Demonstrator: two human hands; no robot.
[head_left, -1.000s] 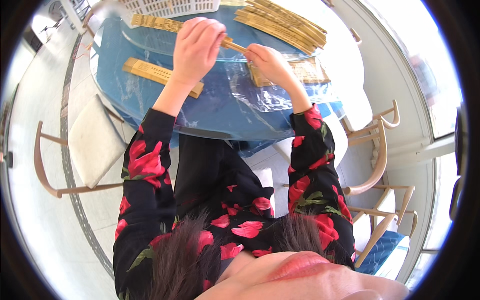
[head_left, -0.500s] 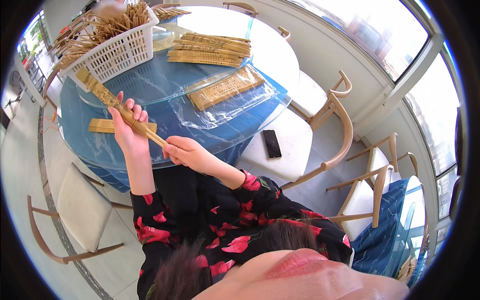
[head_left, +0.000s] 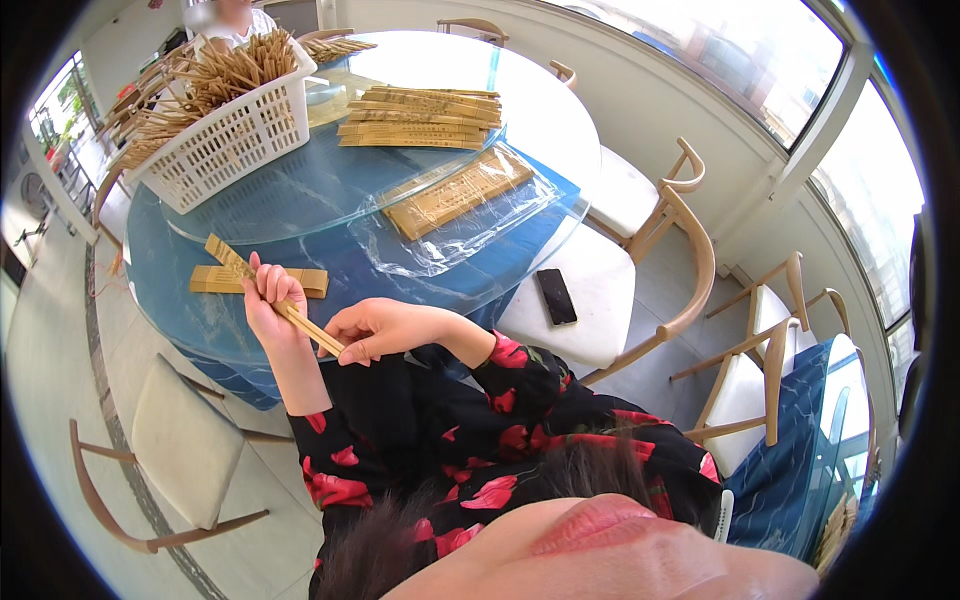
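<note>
My left hand (head_left: 272, 300) is closed round a tan printed paper chopstick sleeve (head_left: 228, 256), over the near edge of the table. A pair of wooden chopsticks (head_left: 308, 326) sticks out of the sleeve's lower end, slanting down to the right. Thumb and fingers of my right hand (head_left: 380, 328) close on the free ends of the chopsticks. Behind my left hand, a small flat stack of paper sleeves (head_left: 210, 279) lies on the table, partly covered by that hand.
A white plastic basket (head_left: 235, 135) full of loose chopsticks (head_left: 250, 65) stands far left. On the glass turntable lie filled sleeves (head_left: 420, 115); nearer are sleeves (head_left: 460, 195) on a clear plastic bag (head_left: 430, 255). A phone (head_left: 556, 297) rests on a chair (head_left: 600, 335). A person (head_left: 240, 20) is beyond.
The sleeve has slid further down over the chopsticks, and less of it stands above my left hand. My right hand has shifted slightly right and down, still at the chopstick ends.
</note>
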